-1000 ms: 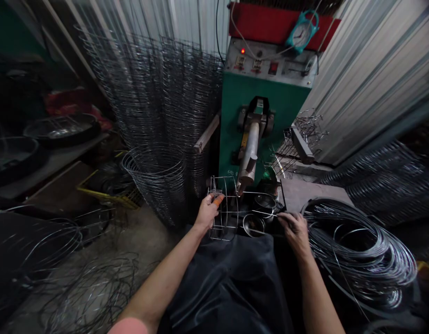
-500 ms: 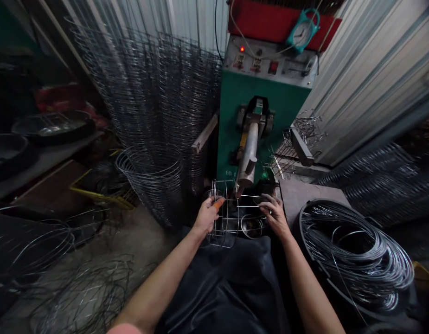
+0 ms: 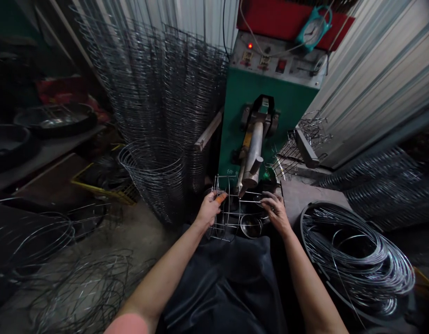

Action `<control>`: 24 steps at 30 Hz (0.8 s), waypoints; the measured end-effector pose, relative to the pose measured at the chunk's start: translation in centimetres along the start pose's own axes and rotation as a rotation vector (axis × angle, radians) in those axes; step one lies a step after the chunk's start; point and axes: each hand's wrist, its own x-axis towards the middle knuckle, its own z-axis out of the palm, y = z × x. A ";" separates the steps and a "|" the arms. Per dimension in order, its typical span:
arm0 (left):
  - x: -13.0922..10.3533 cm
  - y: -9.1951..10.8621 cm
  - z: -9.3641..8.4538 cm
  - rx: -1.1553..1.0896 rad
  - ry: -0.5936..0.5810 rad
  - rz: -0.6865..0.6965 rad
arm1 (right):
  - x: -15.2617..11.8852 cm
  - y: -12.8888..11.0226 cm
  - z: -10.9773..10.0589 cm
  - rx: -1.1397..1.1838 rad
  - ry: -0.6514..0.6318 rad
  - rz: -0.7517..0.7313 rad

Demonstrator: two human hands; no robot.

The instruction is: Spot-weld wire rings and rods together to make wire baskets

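Observation:
My left hand [image 3: 209, 209] is closed on the near-left side of a small wire frame [image 3: 229, 213], with an orange cover on one finger. The frame is made of curved and straight metal wires, some of them jutting out to the right. My right hand [image 3: 275, 212] pinches the ends of those wires. Just above the wires hangs the pointed electrode tip [image 3: 242, 190] at the end of the welding machine's metal arm [image 3: 255, 150]. Whether the tip touches a wire, I cannot tell. Below the wires sits a small round metal bowl [image 3: 251, 226].
The green welding machine [image 3: 231, 106] stands ahead, a teal clock [image 3: 311, 32] hanging on it. Tall stacks of wire rings [image 3: 158, 79] rise at left. At right, a black tub [image 3: 306, 218] holds coiled wire [image 3: 360, 250]. Loose wire [image 3: 85, 287] lies on the floor.
The whole view has shifted slightly. Both hands and the wire frame have moved a little, with the wires nearer the electrode tip; both grips look the same.

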 end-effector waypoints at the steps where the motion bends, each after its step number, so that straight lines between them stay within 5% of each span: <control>1: 0.1 0.0 0.1 -0.012 -0.003 -0.004 | 0.1 0.1 0.0 0.003 0.000 0.001; 17: 1.8 0.3 0.3 -0.002 0.019 -0.061 | 1.1 0.6 0.4 0.053 -0.016 0.022; 24: -2.1 -0.4 -2.7 0.123 -0.104 0.034 | -2.6 -1.8 -1.9 0.227 -0.081 0.090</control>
